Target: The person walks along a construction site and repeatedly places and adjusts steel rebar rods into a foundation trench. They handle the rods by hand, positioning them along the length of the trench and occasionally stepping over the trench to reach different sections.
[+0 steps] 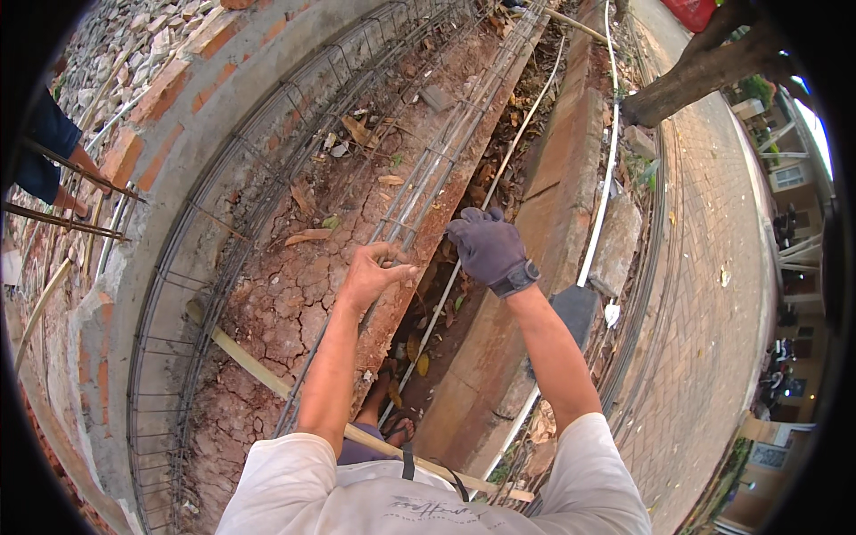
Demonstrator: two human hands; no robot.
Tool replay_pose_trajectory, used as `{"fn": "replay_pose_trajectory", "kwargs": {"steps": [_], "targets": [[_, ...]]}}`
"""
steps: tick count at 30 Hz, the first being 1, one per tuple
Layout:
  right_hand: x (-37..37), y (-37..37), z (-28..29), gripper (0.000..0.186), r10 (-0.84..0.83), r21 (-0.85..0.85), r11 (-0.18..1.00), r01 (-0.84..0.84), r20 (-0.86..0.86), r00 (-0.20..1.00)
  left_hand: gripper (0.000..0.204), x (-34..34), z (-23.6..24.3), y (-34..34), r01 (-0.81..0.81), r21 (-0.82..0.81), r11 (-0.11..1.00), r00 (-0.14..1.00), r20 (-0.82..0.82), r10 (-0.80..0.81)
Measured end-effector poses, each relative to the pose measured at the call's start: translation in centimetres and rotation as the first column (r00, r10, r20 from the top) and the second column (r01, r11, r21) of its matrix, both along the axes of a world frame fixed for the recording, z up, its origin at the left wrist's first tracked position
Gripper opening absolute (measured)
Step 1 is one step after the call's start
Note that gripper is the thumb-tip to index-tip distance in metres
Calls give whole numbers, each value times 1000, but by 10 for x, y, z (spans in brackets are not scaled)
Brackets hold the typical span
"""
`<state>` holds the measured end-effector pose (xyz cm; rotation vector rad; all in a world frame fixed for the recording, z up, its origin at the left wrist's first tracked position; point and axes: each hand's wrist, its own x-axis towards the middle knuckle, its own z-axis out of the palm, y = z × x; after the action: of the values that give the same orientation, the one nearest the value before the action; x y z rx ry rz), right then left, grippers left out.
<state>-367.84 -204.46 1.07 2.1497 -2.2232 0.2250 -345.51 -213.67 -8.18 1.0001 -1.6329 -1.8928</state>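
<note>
My bare left hand point(367, 275) is closed at a long, narrow rebar cage point(435, 168), its fingers curled over the bars and its thumb pointing right. The cage runs lengthwise along the edge of a cracked reddish earth strip point(263, 325). To its right, over a leaf-strewn trench point(481, 183), my right hand point(490, 252) wears a dark grey glove. Its fingers are bent in a fist towards the cage, apart from my left hand. What they hold, if anything, is too small to make out.
A taller rebar cage point(192, 223) curves along the plastered wall point(156, 267) at left. A wooden strip point(245, 361) crosses the earth near me. Right of the trench run a concrete ledge point(526, 267), a white pipe point(608, 178) and a tree trunk point(691, 85). Another person's legs point(76, 169) show far left.
</note>
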Motion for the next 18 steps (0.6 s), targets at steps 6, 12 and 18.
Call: {"fn": "replay_pose_trajectory", "kwargs": {"steps": [6,12,18], "targets": [[21,23,18,11,-32,98,995,12,204,978,49,-21,-16,5,-220,-228,948,926,258,277],[62,29,-4,12,167,14,985,-171,134,977,44,-35,-11,8,-337,-195,921,863,326,385],[10,-5,2,11,47,-13,999,-47,51,998,47,-32,12,4,-241,-245,939,875,365,319]]}}
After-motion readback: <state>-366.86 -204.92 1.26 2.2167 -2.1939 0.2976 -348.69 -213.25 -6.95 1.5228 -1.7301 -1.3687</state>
